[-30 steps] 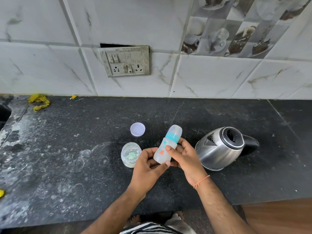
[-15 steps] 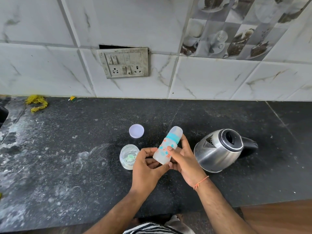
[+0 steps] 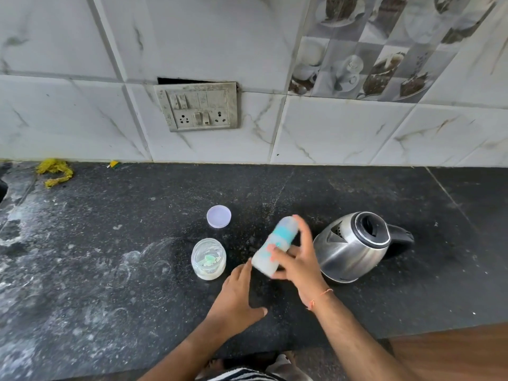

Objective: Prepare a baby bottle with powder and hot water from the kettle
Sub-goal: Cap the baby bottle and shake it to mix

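Mixing step, I think: my right hand [image 3: 298,261] grips the capped, tilted bottle [image 3: 270,250] over the desk [image 3: 110,284], blurred. Left hand [image 3: 237,294] spread, just beside. Next: set it upright near kettle [image 3: 354,247].

Both forearms reach up from the bottom edge toward centre frame. The left hand [image 3: 236,295] lies flat, fingers straight and thumb splayed out to the right. The right hand [image 3: 298,266], an orange thread at its wrist, appears, through motion blur, curled in a grip, fingers raised.
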`<state>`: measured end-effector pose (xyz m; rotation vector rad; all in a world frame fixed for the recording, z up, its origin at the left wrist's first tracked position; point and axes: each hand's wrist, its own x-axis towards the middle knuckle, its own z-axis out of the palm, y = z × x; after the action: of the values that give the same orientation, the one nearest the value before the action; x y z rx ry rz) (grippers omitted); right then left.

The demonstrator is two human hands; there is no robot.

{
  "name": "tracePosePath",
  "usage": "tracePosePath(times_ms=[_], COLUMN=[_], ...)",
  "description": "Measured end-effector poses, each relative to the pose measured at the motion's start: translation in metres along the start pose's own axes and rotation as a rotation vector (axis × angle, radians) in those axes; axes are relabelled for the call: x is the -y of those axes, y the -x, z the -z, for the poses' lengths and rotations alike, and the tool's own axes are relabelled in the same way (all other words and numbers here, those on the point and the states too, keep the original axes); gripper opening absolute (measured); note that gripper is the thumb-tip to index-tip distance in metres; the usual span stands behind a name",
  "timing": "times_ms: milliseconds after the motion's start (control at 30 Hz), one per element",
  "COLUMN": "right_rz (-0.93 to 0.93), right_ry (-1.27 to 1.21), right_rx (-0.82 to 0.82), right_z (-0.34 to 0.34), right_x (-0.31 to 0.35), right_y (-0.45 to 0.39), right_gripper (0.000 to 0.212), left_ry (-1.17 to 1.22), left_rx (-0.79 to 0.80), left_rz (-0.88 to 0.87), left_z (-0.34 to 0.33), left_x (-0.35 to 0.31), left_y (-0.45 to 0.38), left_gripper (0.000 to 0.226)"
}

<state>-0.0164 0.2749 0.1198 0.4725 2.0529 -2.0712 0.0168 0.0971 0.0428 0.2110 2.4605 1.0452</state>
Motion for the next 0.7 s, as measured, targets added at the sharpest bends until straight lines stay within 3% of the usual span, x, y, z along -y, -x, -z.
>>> tracePosePath(times_ms=[67,167,300,367,433,533,633,700], right_rz=[0.009,-0.007,-0.064,-0.116,-0.162,-0.125,-0.243,-0.209], right_ry=[-0.083,0.116,-0.144,-0.061,0.011,-0.188,-0.128,-0.069], right_rx=[-0.088,0.063,-0.123,0.017,0.066,-0.114,0.035,0.023], right_z=[0.0,-0.008,-0.001,-0.005,-0.005,-0.001,-0.007,-0.008], right_x=[-0.001,0.001,0.002,0.005,0.006,0.005,0.008,0.005], right_y=[-0.004,-0.003,-0.015,-0.016,-0.018,-0.023,-0.021,-0.022], right_gripper=[0.093,0.098,0.088,0.092,0.092,0.085,0.089,0.088], left_ry=[-0.186,-0.312,-0.418,-0.492,-0.551,-0.612,-0.581,-0.598], left_rx=[0.077,0.164,0.259,0.295,0.299,0.314,0.296,0.291], left_rz=[0.003,0.064,0.051,0.04,0.032,0.031,0.035,0.032], left_z=[-0.001,0.0,0.006,0.005,0.007,0.011,0.01,0.01], left_x=[0.004,0.008,0.008,0.009,0.01,0.006,0.007,0.012], left_y=[-0.002,-0.004,-0.008,-0.007,-0.007,-0.008,-0.006,-0.007], left_gripper=[0.126,0.126,0.118,0.12,0.121,0.117,0.12,0.118])
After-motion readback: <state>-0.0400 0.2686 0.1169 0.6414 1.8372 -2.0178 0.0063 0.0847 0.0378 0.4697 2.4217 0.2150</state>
